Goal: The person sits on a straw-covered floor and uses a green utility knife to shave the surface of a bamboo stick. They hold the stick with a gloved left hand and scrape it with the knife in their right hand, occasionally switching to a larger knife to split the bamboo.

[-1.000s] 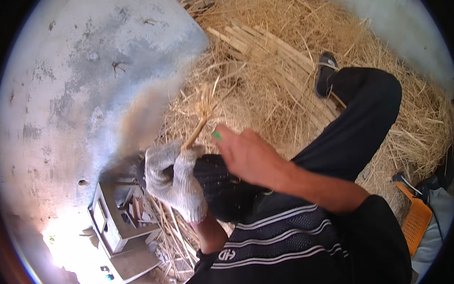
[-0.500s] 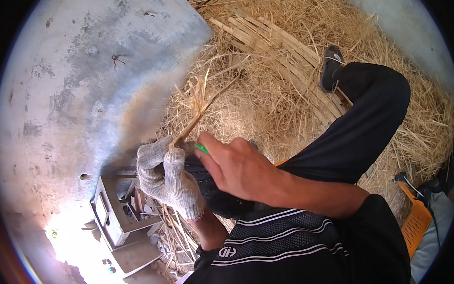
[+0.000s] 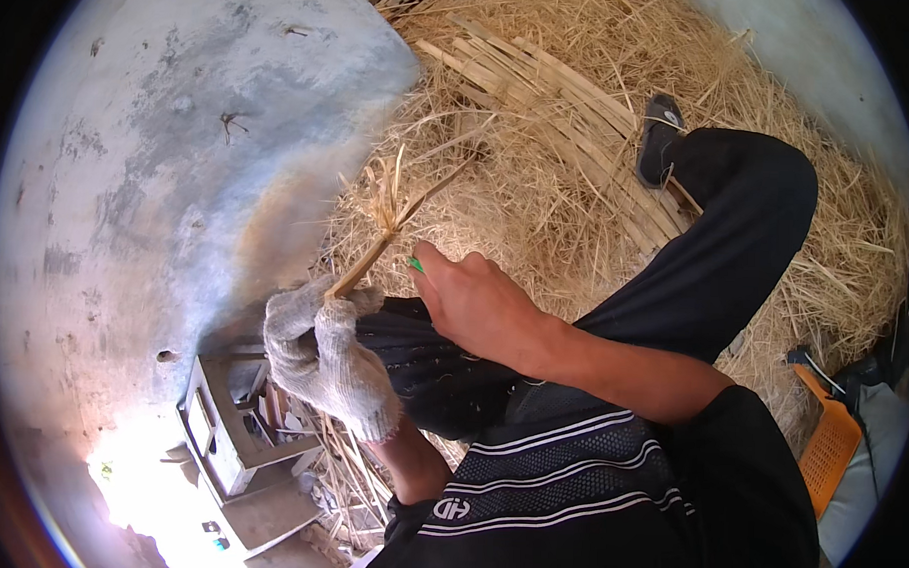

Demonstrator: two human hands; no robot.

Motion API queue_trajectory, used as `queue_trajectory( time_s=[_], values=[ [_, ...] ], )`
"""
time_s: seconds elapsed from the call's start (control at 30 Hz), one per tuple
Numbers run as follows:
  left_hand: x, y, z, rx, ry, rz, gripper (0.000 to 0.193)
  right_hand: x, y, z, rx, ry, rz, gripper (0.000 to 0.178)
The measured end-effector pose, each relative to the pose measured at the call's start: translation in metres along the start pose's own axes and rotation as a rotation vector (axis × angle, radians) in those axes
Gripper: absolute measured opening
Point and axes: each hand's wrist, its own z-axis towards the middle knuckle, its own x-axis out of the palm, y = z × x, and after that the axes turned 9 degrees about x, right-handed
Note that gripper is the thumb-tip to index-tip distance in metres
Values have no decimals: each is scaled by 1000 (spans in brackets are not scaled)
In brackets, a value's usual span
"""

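Note:
My left hand [image 3: 334, 358], in a pale knitted work glove, is closed around the lower end of a split bamboo strip [image 3: 359, 269]. The strip slants up and away to the right, with thin curled shavings [image 3: 386, 193] fanning out from its upper part. My bare right hand [image 3: 489, 310] is a closed fist just right of the strip, apart from it. From that fist pokes a small green tool end [image 3: 416, 265]; its blade, if any, is hidden by the fingers.
Straw-like shavings [image 3: 537, 212] cover the floor ahead, with long split bamboo strips [image 3: 570, 118] lying on them. A stained wall [image 3: 158, 174] rises at left, above a broken wooden cabinet [image 3: 231, 446]. My bent leg [image 3: 717, 233] is at right, near an orange plastic chair [image 3: 831, 447].
My right hand has moved slightly up and right, away from the gloved hand, with the green tool. The glove and strip have shifted a little left.

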Motion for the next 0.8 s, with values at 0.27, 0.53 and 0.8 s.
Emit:
queue_trajectory(
  time_s=[0.27,0.53,0.8],
  values=[
    [-2,-1,-5,-25,-23,7,15,18,-13,-2,-145,-42,-92,17],
    [-2,-5,-6,-25,17,-16,15,-4,11,-5,43,24,-115,21],
    [-7,-7,2,-63,-12,13,17,-3,1,10,86,111,61,24]
  ],
)
